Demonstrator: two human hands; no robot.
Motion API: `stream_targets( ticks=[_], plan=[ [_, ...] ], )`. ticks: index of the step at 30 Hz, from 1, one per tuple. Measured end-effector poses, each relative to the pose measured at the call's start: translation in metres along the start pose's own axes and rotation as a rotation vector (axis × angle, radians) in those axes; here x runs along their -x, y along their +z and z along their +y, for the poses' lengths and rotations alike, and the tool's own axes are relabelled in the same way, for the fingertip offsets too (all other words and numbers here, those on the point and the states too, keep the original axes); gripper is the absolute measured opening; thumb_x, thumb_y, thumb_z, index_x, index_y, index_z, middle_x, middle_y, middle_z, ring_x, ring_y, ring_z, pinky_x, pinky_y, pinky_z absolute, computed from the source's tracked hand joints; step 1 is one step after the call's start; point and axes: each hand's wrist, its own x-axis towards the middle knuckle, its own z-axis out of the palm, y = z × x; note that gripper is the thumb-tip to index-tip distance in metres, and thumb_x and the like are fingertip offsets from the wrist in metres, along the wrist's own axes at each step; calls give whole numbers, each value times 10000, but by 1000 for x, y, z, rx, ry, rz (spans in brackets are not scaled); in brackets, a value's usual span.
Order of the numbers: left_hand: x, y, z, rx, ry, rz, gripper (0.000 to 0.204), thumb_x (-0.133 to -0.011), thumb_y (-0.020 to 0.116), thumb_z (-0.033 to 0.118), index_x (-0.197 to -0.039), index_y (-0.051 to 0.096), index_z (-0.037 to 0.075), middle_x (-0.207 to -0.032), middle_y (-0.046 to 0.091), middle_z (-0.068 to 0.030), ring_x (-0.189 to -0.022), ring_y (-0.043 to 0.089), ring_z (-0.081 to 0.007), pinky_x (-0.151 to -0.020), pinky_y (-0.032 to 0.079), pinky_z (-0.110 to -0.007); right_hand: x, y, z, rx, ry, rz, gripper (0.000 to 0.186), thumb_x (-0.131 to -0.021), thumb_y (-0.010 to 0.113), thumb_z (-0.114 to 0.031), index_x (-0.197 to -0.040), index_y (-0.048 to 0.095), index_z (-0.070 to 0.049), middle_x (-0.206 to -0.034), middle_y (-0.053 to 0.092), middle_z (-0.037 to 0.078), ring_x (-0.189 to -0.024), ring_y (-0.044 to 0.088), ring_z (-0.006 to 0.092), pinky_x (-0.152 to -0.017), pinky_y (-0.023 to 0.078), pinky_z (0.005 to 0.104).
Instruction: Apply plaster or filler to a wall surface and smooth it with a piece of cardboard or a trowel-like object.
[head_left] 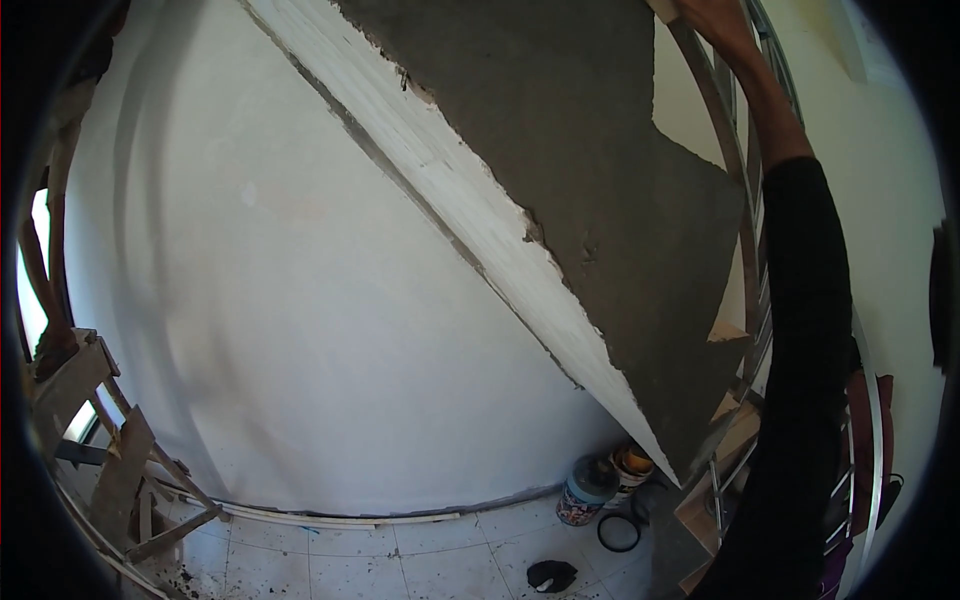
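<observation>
Right now, from my remote seat, I count one hand of the person wearing the camera: the right hand [715, 18], reaching up to the top edge of my view, with one black sleeve [808, 300] below it. Its fingers are cut off by the frame, so I cannot tell whether the grip is wide, narrow or closed on something. The left hand is outside my view, and I cannot tell its grip either. Just beside the right hand I see one large grey slab [590, 190], slanting down from the upper middle toward the lower right, its surface matte and its left edge ragged. One white band [460, 190] runs along that edge.

Behind the arm stands a stair railing [757, 60] of several bars, too overlapped for me to count. On the floor I count two containers, one bluish tub [588, 490] and one orange-topped tub [630, 468], plus one black ring [619, 533] near them and one dark lump [551, 576] in front. At the far left, one co-worker's foot [55, 347] rests on one wooden trestle [125, 465].

As for the room, a smooth, pale wall [290, 300] meets a spattered tiled floor [360, 570].
</observation>
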Motion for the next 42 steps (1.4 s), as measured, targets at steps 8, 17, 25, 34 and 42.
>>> stream_targets(
  ticks=[8, 17, 25, 34, 42],
  plan=[
    [5, 4, -15, -17, -9, 87, 137, -884, 614, 205, -781, 661, 128, -636, 613, -43, -557, 591, -255, -501, 462, -432, 92, 26, -52, -108, -92, -68, 228, -943, 667, -176, -1109, 682, -21, -943, 656, 117, -922, 633, 209, -842, 491, 321],
    [6, 13, -16, -4, 39, 116, 162, -901, 602, 210, -774, 659, 128, -624, 603, -40, -545, 584, -248, -494, 460, -428, 18, 34, -9, 70, -24, 4, 339, -979, 630, -331, -1110, 681, -22, -916, 681, 103, -884, 648, 208, -810, 490, 350],
    [23, 36, -16, 20, 78, 124, 185, -917, 590, 215, -768, 657, 128, -612, 595, -38, -533, 578, -241, -488, 459, -425, -26, 53, -16, 106, -19, 18, 337, -959, 668, -327, -1120, 694, -32, -966, 701, 85, -925, 653, 186, -870, 496, 333],
    [57, 20, -24, 11, 106, 112, 210, -934, 577, 220, -761, 655, 129, -600, 586, -35, -520, 572, -234, -481, 457, -421, -54, 68, -45, 44, -120, 52, 232, -921, 664, -219, -978, 661, 6, -851, 656, 133, -806, 631, 248, -755, 492, 389],
    [68, -14, -51, -24, 151, 128, 233, -949, 566, 225, -755, 654, 129, -589, 577, -33, -509, 566, -228, -475, 456, -417, -5, 29, -12, 4, 286, -100, 265, -978, 648, -267, -1076, 707, -29, -915, 706, 105, -849, 660, 149, -782, 508, 324]
  ],
)
